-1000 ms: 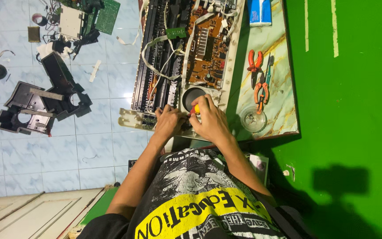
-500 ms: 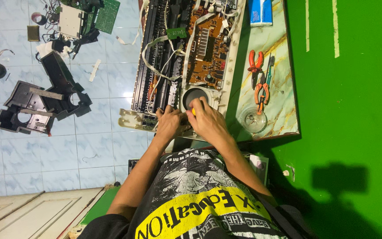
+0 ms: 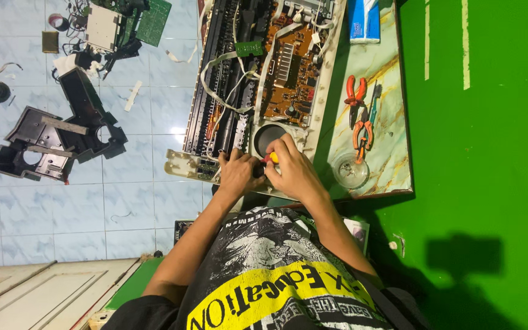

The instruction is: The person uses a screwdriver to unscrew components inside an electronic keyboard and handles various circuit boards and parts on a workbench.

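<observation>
Opened electronic keyboard (image 3: 258, 79) lies on a marble-topped table (image 3: 392, 128), brown circuit board (image 3: 291, 67) and round speaker (image 3: 268, 135) exposed. Both hands sit at the keyboard's near end, just beside the speaker. Right hand (image 3: 294, 171) curled, fingers pinching a yellow-and-red screwdriver handle (image 3: 271, 158); the tip is hidden. Left hand (image 3: 238, 174) curled, touching the right, fingers pressed onto the keyboard's edge; whether it grips anything, cannot tell. Orange pliers (image 3: 357, 91) and a glass dish (image 3: 350, 170) lie on the table beyond the right hand.
</observation>
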